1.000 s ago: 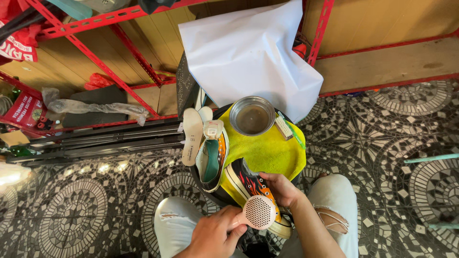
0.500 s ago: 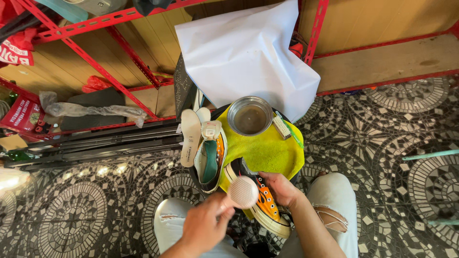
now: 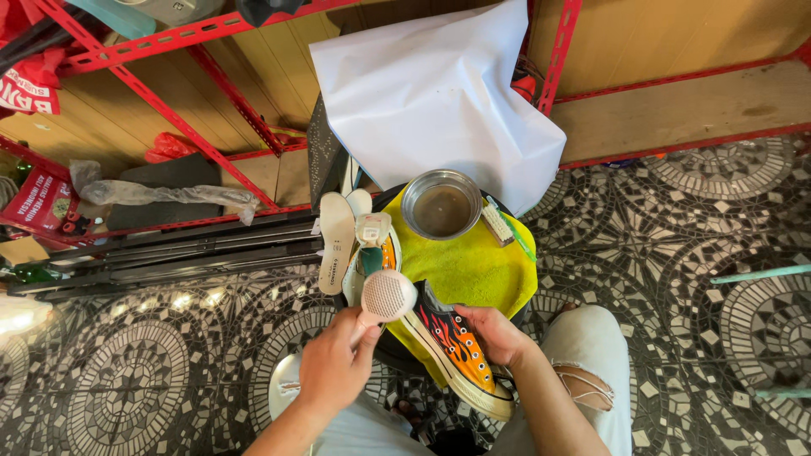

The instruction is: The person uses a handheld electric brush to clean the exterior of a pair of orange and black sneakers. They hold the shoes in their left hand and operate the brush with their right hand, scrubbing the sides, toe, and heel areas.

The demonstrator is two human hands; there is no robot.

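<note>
The left hand [image 3: 334, 367] grips a round white plastic brush [image 3: 387, 295], head pointing toward one o'clock. The right hand [image 3: 494, 332] clasps the black flame-printed canvas sneaker [image 3: 452, 350], just at four o'clock from the brush, long axis running ten-to-four over the yellow cloth [image 3: 473, 266].

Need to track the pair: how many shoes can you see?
2. One shoe with flame print lies on the lap, held by the right hand. The second shoe rests on the yellow cloth, partly hidden behind the round brush.
</note>
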